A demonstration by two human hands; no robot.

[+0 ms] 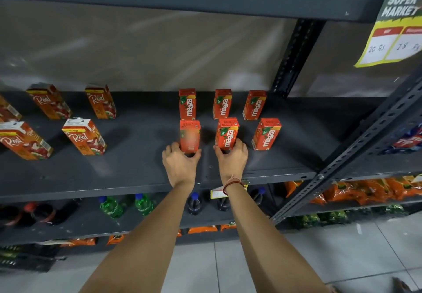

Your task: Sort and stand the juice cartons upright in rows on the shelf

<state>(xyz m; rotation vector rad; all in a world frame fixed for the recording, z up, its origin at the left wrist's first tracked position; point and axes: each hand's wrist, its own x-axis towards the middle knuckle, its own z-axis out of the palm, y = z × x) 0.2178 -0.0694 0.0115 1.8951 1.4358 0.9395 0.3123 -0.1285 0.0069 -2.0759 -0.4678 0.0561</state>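
On the dark grey shelf (pixel 137 169) several small red Maaza cartons stand upright in two rows of three. My left hand (pixel 180 162) grips the base of the front left Maaza carton (pixel 190 135), which looks blurred. My right hand (pixel 231 159) grips the base of the front middle Maaza carton (pixel 227 132). The front right Maaza carton (pixel 266 134) stands free beside it. The back row (pixel 222 104) stands behind them. To the left, several orange Real cartons (pixel 84 136) stand upright in loose rows.
A metal upright (pixel 294 59) and a slanted brace (pixel 356 146) bound the shelf on the right. A yellow price sign (pixel 392 34) hangs top right. Bottles (pixel 112 207) and orange snack packs (pixel 365 192) fill the shelves below. Bare shelf lies between the two carton groups.
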